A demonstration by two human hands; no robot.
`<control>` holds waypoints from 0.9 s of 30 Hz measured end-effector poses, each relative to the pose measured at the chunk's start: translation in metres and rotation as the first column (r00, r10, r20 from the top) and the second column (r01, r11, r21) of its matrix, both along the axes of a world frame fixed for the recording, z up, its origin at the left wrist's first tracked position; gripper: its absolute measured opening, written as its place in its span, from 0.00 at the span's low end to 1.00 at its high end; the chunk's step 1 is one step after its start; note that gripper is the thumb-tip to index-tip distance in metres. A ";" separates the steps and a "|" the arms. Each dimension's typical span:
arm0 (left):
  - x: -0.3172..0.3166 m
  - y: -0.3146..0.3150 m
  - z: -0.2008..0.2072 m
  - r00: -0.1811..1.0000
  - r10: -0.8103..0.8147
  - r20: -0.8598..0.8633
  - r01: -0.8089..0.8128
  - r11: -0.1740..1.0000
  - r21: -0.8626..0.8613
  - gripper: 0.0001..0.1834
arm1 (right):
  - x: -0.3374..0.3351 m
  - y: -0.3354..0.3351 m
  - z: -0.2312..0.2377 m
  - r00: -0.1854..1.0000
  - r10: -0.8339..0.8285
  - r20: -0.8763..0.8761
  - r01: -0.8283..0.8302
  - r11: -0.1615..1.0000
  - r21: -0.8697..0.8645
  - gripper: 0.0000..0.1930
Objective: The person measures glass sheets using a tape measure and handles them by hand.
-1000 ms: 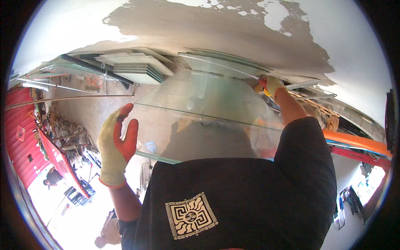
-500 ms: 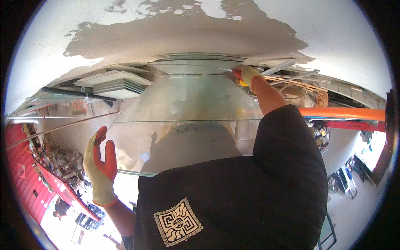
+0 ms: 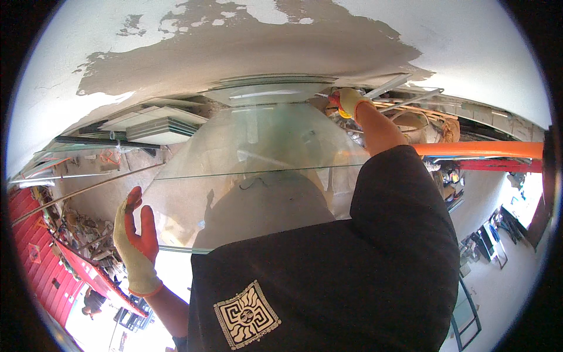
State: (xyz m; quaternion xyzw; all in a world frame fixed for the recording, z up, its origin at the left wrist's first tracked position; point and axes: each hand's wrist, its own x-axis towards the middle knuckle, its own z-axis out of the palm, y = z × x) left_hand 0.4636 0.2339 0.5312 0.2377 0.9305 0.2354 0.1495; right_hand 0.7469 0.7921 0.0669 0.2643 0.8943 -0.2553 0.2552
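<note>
A large clear glass sheet [image 3: 275,141] spreads in front of my body, with a dark line across it. At its far end my right hand [image 3: 350,104], in a cream glove with a red palm, is closed on a small yellow tool that looks like a tape measure [image 3: 345,114]. The fingers hide most of it. My left hand [image 3: 136,246], gloved the same way, is raised beside the sheet's near left edge. Its thumb and fingers are apart and hold nothing. Whether it touches the glass I cannot tell.
More glass sheets [image 3: 270,91] lean against the patchy wall [image 3: 246,50]. Stacked panels [image 3: 167,126] stand at the far left. An orange pipe [image 3: 481,149] runs along the right, near long metal strips [image 3: 390,85]. A red wall [image 3: 35,234] lies at the left.
The view has shifted slightly. My left hand sits a little lower and further left. A thin pale strip that stretched left from my right hand no longer shows clearly.
</note>
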 end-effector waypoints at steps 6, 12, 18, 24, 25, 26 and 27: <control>0.003 0.002 0.007 0.998 0.024 0.050 -0.023 1.000 -0.017 0.20 | 0.003 -0.001 0.021 0.994 0.080 -0.069 -0.083 0.996 -0.036 0.12; 0.001 0.002 0.006 1.000 0.021 0.009 -0.020 1.000 -0.021 0.21 | 0.001 -0.001 -0.013 0.927 -0.369 0.061 0.359 0.832 -0.423 0.12; 0.004 0.000 0.006 1.000 -0.004 0.019 0.004 0.999 -0.046 0.20 | -0.040 -0.024 0.036 0.998 -0.004 0.061 0.013 0.988 -0.152 0.12; 0.004 -0.004 0.006 1.000 0.003 0.022 -0.002 0.999 -0.038 0.20 | -0.025 -0.008 -0.034 0.999 0.000 -0.032 -0.008 0.970 -0.242 0.15; 0.004 -0.004 0.005 1.000 -0.004 0.016 0.004 0.999 -0.035 0.20 | -0.026 -0.010 -0.022 0.999 0.029 -0.022 -0.033 0.982 -0.187 0.16; 0.003 -0.004 0.005 1.000 -0.010 0.011 0.010 0.999 -0.037 0.20 | -0.030 -0.015 -0.008 1.000 -0.002 -0.001 0.002 0.980 -0.198 0.16; 0.003 -0.004 0.004 1.000 -0.015 0.007 0.016 0.999 -0.036 0.20 | -0.034 -0.019 0.006 0.999 -0.032 0.022 0.036 0.978 -0.207 0.17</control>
